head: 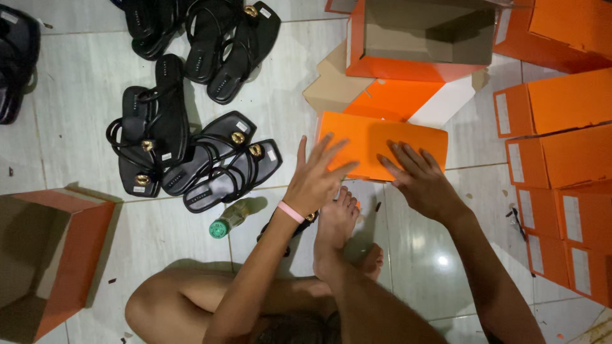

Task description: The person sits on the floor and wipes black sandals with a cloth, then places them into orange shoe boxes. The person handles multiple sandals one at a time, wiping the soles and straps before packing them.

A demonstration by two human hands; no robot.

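Person seated on the tiled floor (83, 114), one knee (150, 306) bent at the near edge of view, a bare foot (336, 223) stretched forward between the two forearms.

Left hand (317, 178): forearm rises from the near edge toward the middle of the floor, pink wristband (291, 211) at the wrist. Palm down, fingers spread wide and straight, fingertips resting on the near left edge of the flat orange box lid (376, 143). Grip fully open, nothing clasped.

Right hand (417, 181): forearm comes in from the near right corner. Palm down, fingers extended and slightly fanned, pressing on the near right part of the same lid. Grip open, laid flat, nothing enclosed.

The lid lies flat on the floor just beyond the toes, about mid-floor. A small bottle with a green cap (228, 220) lies on its side just left of the left wrist. A dark sandal sits partly hidden under that wrist.

Beyond the bottle: pairs of black sandals with gold buckles (217, 162), more toward the far left corner.

Near left edge: an open orange box (51, 255). Beyond the lid: folded cardboard pieces (395, 95), then another open orange box (421, 38) at the far edge. Along the right edge: stacked closed orange boxes (561, 153).
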